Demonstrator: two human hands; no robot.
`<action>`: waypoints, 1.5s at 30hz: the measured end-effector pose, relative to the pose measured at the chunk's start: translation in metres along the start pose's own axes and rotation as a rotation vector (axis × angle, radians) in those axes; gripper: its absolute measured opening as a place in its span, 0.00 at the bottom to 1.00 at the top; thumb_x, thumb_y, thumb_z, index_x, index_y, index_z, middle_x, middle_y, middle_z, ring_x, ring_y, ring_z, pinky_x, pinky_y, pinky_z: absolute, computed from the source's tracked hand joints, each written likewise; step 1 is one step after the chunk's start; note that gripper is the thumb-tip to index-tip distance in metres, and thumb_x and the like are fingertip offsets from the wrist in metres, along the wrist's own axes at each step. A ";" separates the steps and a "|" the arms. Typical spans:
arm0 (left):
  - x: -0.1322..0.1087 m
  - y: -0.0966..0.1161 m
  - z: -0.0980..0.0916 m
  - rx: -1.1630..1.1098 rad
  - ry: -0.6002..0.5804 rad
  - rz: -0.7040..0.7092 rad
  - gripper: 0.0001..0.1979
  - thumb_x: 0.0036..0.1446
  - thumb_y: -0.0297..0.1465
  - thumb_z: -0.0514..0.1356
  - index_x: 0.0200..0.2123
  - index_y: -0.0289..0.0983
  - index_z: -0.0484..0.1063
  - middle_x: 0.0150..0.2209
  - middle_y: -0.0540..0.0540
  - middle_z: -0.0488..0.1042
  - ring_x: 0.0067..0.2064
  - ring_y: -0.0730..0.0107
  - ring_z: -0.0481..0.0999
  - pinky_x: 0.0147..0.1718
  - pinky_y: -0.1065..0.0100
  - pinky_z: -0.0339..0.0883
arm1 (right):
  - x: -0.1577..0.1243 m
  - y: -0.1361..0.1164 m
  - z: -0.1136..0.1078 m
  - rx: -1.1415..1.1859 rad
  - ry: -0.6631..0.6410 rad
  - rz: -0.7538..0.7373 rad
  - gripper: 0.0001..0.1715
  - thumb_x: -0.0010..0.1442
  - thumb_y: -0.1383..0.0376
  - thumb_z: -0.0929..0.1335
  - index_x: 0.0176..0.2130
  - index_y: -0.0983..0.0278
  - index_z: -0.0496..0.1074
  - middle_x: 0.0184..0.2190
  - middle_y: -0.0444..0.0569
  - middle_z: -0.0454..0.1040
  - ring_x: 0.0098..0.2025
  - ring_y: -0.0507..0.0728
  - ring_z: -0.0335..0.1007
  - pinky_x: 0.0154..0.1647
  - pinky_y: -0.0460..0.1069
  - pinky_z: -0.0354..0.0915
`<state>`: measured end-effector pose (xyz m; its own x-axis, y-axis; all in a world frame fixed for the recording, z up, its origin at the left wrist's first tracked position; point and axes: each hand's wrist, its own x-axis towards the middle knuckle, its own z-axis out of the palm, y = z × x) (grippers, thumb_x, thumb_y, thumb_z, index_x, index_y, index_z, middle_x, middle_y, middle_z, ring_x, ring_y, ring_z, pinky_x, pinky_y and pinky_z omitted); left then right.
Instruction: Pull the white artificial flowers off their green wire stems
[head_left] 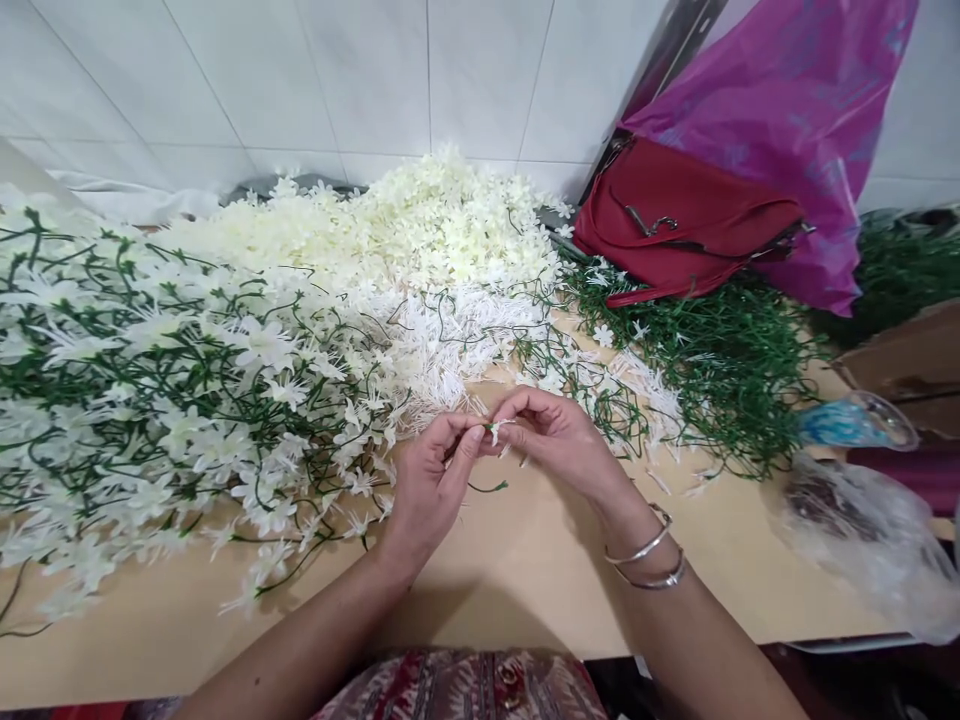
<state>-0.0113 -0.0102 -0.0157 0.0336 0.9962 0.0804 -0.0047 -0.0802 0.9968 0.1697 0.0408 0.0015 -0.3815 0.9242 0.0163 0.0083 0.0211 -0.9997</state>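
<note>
Watching through the head camera, I am seeing both hands meeting low over the bench [525,590]. The left hand [431,480] is pinching a thin green sprig [491,488], whose tail is curling out below its fingers. The right hand [559,435] is pinching a small white flower [495,428] against the sprig's tip, with the fingertips of both hands closing around it.

Off to the left of the left hand, a broad heap of flowered vines [150,380] is lying; I am reading that as finished work. Beyond the hands, loose cream petals [420,230] and white plastic centres [450,345] are lying in piles. Beyond and to the right of the right hand, bare green stems [712,350] are sprawling beside a red bag [675,230]. I am judging the job well under way, with plenty of stems and petals left to join.
</note>
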 end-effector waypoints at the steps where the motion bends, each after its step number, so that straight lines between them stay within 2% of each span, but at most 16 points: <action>1: 0.000 0.001 0.000 0.005 -0.011 -0.007 0.10 0.71 0.38 0.60 0.43 0.38 0.76 0.38 0.46 0.83 0.40 0.66 0.85 0.45 0.65 0.78 | 0.000 -0.001 -0.001 -0.006 -0.014 -0.012 0.08 0.60 0.59 0.77 0.34 0.60 0.78 0.36 0.46 0.79 0.39 0.55 0.73 0.43 0.52 0.67; 5: -0.003 0.007 0.002 0.036 -0.077 -0.021 0.09 0.72 0.37 0.59 0.43 0.38 0.75 0.38 0.46 0.82 0.40 0.66 0.84 0.44 0.65 0.77 | -0.002 -0.009 -0.012 -0.021 -0.057 -0.035 0.09 0.59 0.59 0.78 0.34 0.60 0.78 0.37 0.46 0.79 0.40 0.56 0.74 0.45 0.52 0.68; 7: -0.006 0.011 0.002 0.118 -0.141 0.019 0.08 0.72 0.35 0.58 0.42 0.39 0.75 0.36 0.47 0.81 0.39 0.66 0.83 0.41 0.66 0.76 | -0.001 -0.010 -0.019 0.000 0.012 -0.082 0.08 0.61 0.59 0.77 0.36 0.59 0.78 0.38 0.46 0.78 0.41 0.56 0.74 0.46 0.52 0.68; 9: -0.008 0.013 0.001 0.258 -0.241 0.112 0.08 0.72 0.32 0.58 0.42 0.38 0.76 0.37 0.46 0.81 0.38 0.66 0.82 0.40 0.65 0.75 | 0.001 -0.007 -0.024 -0.025 0.138 -0.141 0.06 0.63 0.60 0.75 0.38 0.58 0.77 0.38 0.46 0.78 0.42 0.56 0.73 0.47 0.53 0.67; 12: -0.011 0.013 -0.001 0.544 -0.381 0.264 0.10 0.72 0.28 0.56 0.44 0.37 0.79 0.42 0.43 0.80 0.40 0.63 0.81 0.42 0.61 0.75 | 0.006 0.000 -0.023 -0.277 0.297 -0.200 0.02 0.65 0.63 0.73 0.39 0.59 0.77 0.38 0.46 0.78 0.42 0.57 0.73 0.47 0.53 0.67; 14: -0.012 0.012 -0.002 0.730 -0.422 0.324 0.11 0.72 0.27 0.56 0.44 0.37 0.80 0.44 0.43 0.80 0.42 0.61 0.80 0.43 0.58 0.75 | 0.010 0.003 -0.017 -0.521 0.318 -0.224 0.01 0.66 0.66 0.72 0.40 0.60 0.77 0.40 0.48 0.78 0.44 0.59 0.73 0.48 0.54 0.67; 18: -0.011 0.015 -0.005 0.866 -0.408 0.402 0.09 0.72 0.28 0.57 0.47 0.37 0.79 0.46 0.44 0.81 0.43 0.60 0.81 0.45 0.56 0.76 | 0.024 0.001 0.000 -1.040 0.231 -0.220 0.07 0.68 0.69 0.69 0.46 0.63 0.77 0.45 0.54 0.79 0.48 0.64 0.72 0.53 0.58 0.66; 20: -0.008 0.021 -0.008 0.868 -0.353 0.428 0.09 0.72 0.28 0.56 0.49 0.37 0.77 0.47 0.43 0.80 0.44 0.61 0.81 0.45 0.57 0.76 | 0.033 0.000 0.005 -1.259 0.188 -0.201 0.07 0.68 0.71 0.68 0.44 0.65 0.78 0.44 0.56 0.79 0.46 0.65 0.70 0.50 0.58 0.65; 24: 0.013 0.036 -0.012 0.977 -0.186 0.451 0.10 0.73 0.28 0.54 0.49 0.35 0.76 0.46 0.41 0.80 0.44 0.60 0.81 0.46 0.59 0.75 | 0.041 0.000 0.005 -1.458 0.159 -0.200 0.11 0.68 0.74 0.66 0.37 0.64 0.76 0.38 0.55 0.78 0.42 0.64 0.68 0.44 0.57 0.62; 28: 0.054 0.038 -0.005 1.184 -0.076 0.337 0.10 0.71 0.25 0.55 0.48 0.34 0.76 0.46 0.39 0.78 0.45 0.58 0.79 0.43 0.60 0.72 | 0.031 -0.005 -0.004 -1.352 0.259 -0.232 0.11 0.68 0.75 0.65 0.36 0.63 0.74 0.37 0.54 0.78 0.41 0.64 0.68 0.44 0.56 0.61; 33: 0.099 0.019 0.010 1.242 -0.050 0.298 0.12 0.66 0.18 0.57 0.46 0.33 0.78 0.47 0.37 0.77 0.48 0.54 0.76 0.42 0.60 0.69 | 0.015 -0.016 -0.012 -0.913 0.448 -0.271 0.07 0.65 0.70 0.67 0.35 0.61 0.73 0.34 0.49 0.78 0.39 0.61 0.71 0.44 0.55 0.63; 36: 0.109 0.016 0.008 1.213 -0.021 0.298 0.10 0.66 0.20 0.58 0.42 0.34 0.79 0.44 0.37 0.78 0.46 0.53 0.76 0.41 0.60 0.68 | 0.013 -0.016 -0.012 -0.629 0.552 -0.214 0.04 0.63 0.67 0.68 0.37 0.61 0.75 0.34 0.47 0.78 0.35 0.58 0.72 0.40 0.52 0.64; 39: 0.106 0.024 -0.001 1.163 0.033 0.317 0.08 0.68 0.24 0.59 0.41 0.35 0.80 0.45 0.38 0.78 0.46 0.54 0.76 0.43 0.60 0.68 | 0.013 -0.012 -0.009 -0.451 0.600 -0.206 0.05 0.62 0.65 0.70 0.35 0.61 0.78 0.33 0.46 0.78 0.34 0.56 0.70 0.38 0.51 0.64; 42: 0.094 0.035 -0.008 0.957 0.102 0.329 0.09 0.70 0.30 0.60 0.43 0.36 0.81 0.45 0.41 0.80 0.44 0.61 0.77 0.43 0.63 0.68 | 0.012 -0.010 -0.006 -0.330 0.636 -0.227 0.04 0.60 0.64 0.72 0.35 0.61 0.79 0.34 0.46 0.77 0.35 0.56 0.70 0.40 0.52 0.65; 43: 0.089 0.037 -0.010 0.774 0.121 0.296 0.09 0.69 0.32 0.61 0.43 0.37 0.81 0.42 0.42 0.80 0.41 0.63 0.77 0.41 0.65 0.68 | 0.011 -0.010 -0.004 -0.276 0.639 -0.224 0.03 0.60 0.63 0.72 0.35 0.61 0.79 0.33 0.46 0.77 0.35 0.56 0.70 0.40 0.52 0.65; 45: 0.079 0.039 -0.010 0.336 0.123 0.140 0.09 0.64 0.37 0.66 0.40 0.37 0.83 0.36 0.46 0.80 0.36 0.68 0.75 0.36 0.68 0.67 | 0.009 -0.011 0.001 -0.158 0.620 -0.215 0.03 0.61 0.63 0.73 0.36 0.61 0.78 0.32 0.45 0.77 0.35 0.56 0.70 0.40 0.52 0.65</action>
<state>-0.0190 0.0657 0.0296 -0.0649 0.9697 0.2355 0.3279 -0.2022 0.9228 0.1656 0.0484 0.0124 0.2111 0.9401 0.2676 0.1442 0.2408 -0.9598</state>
